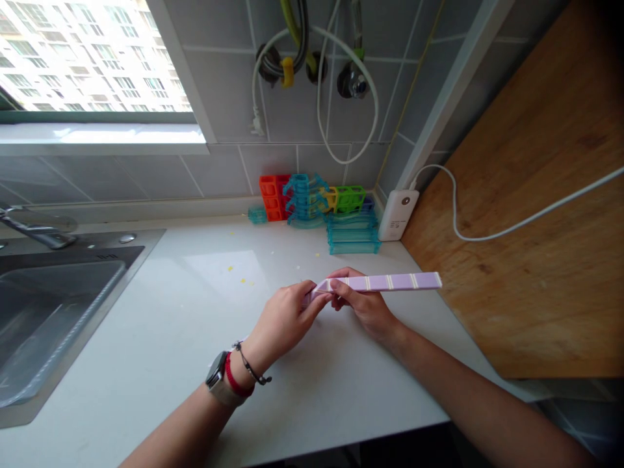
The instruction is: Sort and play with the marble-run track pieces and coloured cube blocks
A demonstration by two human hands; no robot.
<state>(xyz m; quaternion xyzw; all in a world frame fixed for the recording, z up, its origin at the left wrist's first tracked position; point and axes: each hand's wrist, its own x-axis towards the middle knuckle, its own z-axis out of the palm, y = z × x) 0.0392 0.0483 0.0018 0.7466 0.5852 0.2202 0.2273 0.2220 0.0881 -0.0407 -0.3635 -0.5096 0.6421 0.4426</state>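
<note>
Both hands hold a lilac strip with pale cross-stripes, which looks like folded paper. Its straight part points to the right, above the white counter. Near the fingers it bends at an angle, and the end at the left is mostly covered by the fingers. My left hand, with a watch and bracelets at the wrist, pinches the bent end between thumb and fingers. Close beside it, my right hand is closed on the strip, thumb on the near face and fingers behind.
Against the tiled wall stand red plastic blocks, clear blue pieces and green blocks. A white power bank with a cable leans by the wooden board. To the left is a sink. Yellow specks dot the counter.
</note>
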